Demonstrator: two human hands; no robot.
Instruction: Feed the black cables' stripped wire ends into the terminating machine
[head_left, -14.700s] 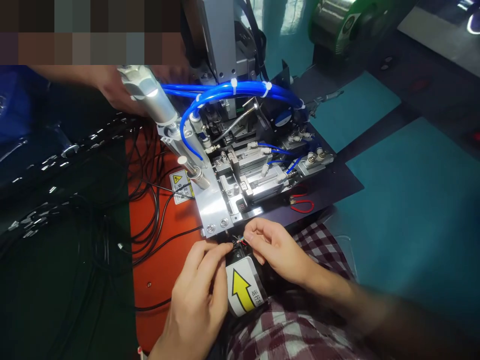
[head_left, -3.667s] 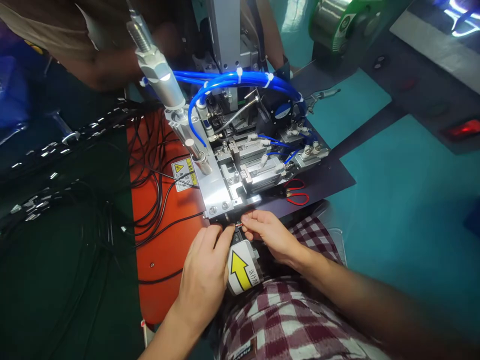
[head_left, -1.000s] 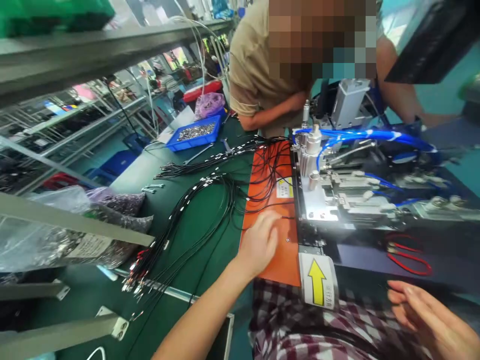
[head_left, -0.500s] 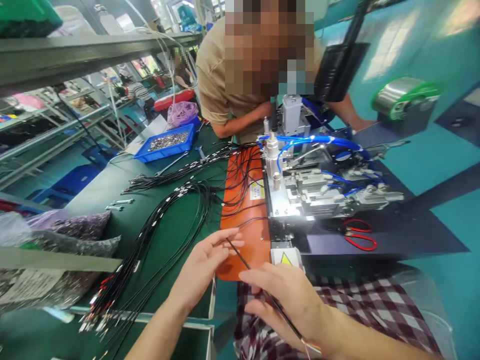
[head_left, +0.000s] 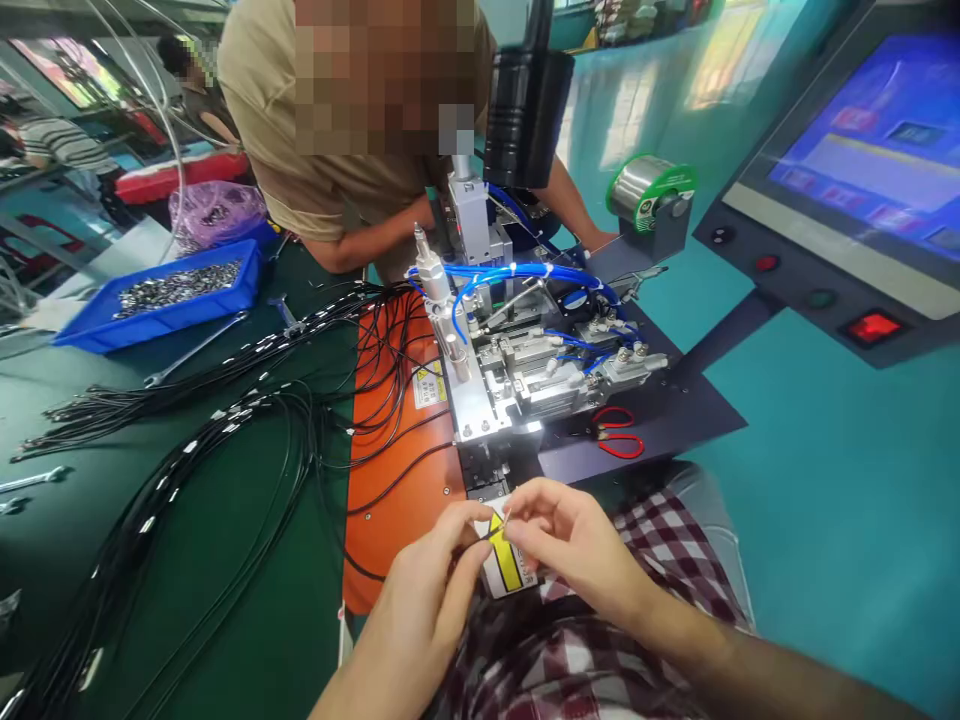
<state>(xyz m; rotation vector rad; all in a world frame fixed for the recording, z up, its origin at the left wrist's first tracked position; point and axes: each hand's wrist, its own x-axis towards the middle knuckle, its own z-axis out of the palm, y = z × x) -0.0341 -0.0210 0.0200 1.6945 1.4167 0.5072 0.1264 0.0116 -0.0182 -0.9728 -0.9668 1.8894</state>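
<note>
a green bench [head_left: 217, 530] fills the left, an orange board [head_left: 397, 515] adjoins it, and a metal machine [head_left: 525, 385] stands along the board's right edge, with a co-worker [head_left: 266, 120] in a tan top leaning in behind.

the cable [head_left: 496, 530] is in front of the machine, over a label [head_left: 511, 575] with a yellow arrow. the left hand [head_left: 424, 585] pinches its dark jacket between thumb and finger; the right hand [head_left: 574, 545] is closed, thumb to fingertip, on its pale end, so the two nearly meet. the step in hand looks to be parting or straightening fine wires at that end, though they are too small to tell apart. the next move would call for a steady left pinch while the right fingertips work the wires gently.

on the bench a blue tray [head_left: 165, 318] holds a heap of small metal parts [head_left: 180, 288]; behind it sits a purple bag [head_left: 214, 212], its contents unclear. a green-rimmed spool [head_left: 636, 190] carries silvery wire.
</note>
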